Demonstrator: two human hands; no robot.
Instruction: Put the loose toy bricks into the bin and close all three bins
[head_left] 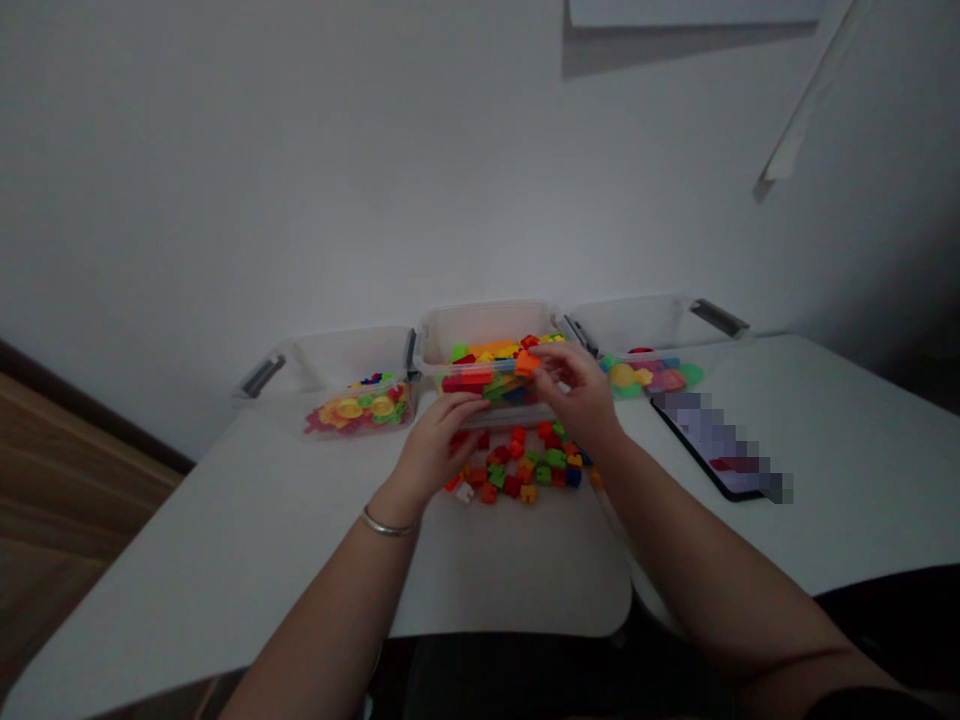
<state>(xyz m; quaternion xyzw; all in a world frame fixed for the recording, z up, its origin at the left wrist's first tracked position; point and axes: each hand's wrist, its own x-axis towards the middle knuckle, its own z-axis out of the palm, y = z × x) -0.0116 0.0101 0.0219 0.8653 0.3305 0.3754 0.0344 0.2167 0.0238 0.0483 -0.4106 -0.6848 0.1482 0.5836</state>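
"Orange toy block (526, 363): where?"
"Pinched by the right hand (585, 395) at the middle clear bin (487, 325), by the white tabletop's (225, 560) back edge. Whether the left hand (435, 440), fingers bent beside that bin, grips anything, I can't tell."
"Readable writing?"
"The phone's (701, 450) screen, toward the right edge, is pixelated. Pale wall (300, 150) behind; wooden panels (60, 465) past the left edge."

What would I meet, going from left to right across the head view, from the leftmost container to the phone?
Leftmost container, left hand, orange block, right hand, phone.
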